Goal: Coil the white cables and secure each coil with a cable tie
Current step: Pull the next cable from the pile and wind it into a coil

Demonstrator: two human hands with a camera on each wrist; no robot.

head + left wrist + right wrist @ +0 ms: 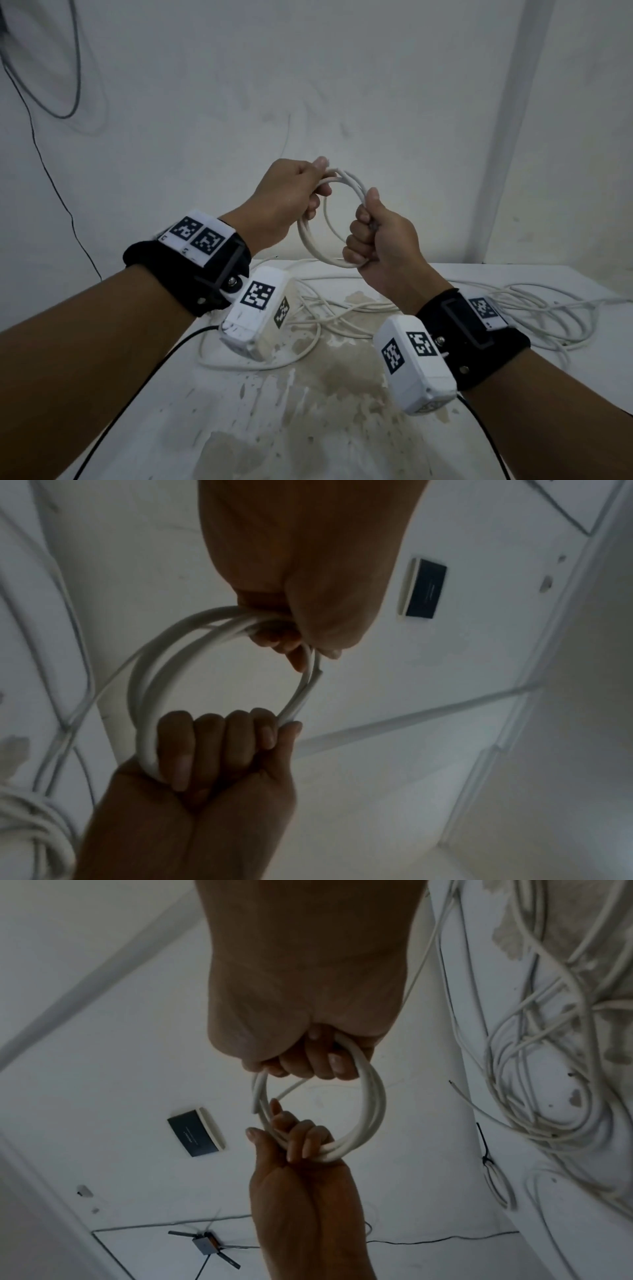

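I hold a white cable coil [325, 222] up in the air above the table [342, 428], in front of the white wall [342, 85], with both hands on it. My left hand [284, 202] has its fingers curled round the upper left of the ring, thumb pressing the strands from above; in the left wrist view the same hand [301, 588] closes on the top of the coil [164, 669]. My right hand [380, 243] makes a fist round the lower right of the ring, thumb up against the strands, and the right wrist view shows that hand [308, 1001] gripping several turns of the coil [373, 1104], with a short cut end sticking out at the side. The coil is a few loops lying close together, roughly round. I cannot see any tie on it. Below my hands a tangle of loose white cables [513, 308] lies spread across the stained table, well apart from the coil. A thin black wire [51, 171] hangs down the wall at the left
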